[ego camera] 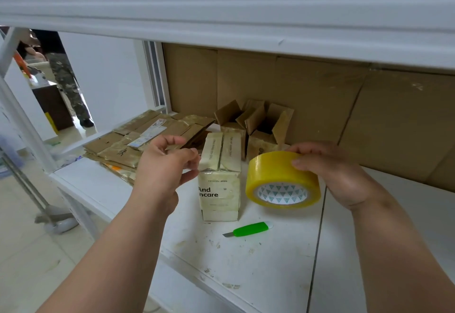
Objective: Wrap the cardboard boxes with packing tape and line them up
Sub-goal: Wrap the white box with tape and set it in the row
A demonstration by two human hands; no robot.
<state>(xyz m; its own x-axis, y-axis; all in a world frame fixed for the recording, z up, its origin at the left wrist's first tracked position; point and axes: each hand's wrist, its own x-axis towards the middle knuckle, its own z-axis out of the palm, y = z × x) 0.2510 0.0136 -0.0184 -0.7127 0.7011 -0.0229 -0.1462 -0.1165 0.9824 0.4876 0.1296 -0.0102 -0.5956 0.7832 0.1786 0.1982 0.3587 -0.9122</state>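
From the head view, my right hand (337, 174) has its grip curled round the yellow roll of packing tape (283, 179), held just right of the small cream cardboard box (219, 177) standing near the middle of the white table (258, 263). My left hand (167, 165) hovers beside the box's top left edge, fingers curled as if pinching a clear tape end, though I cannot tell. If that strip goes slack it could stick to itself. The green utility knife (248, 229) lies blade-out near the front edge, where a forearm could catch it.
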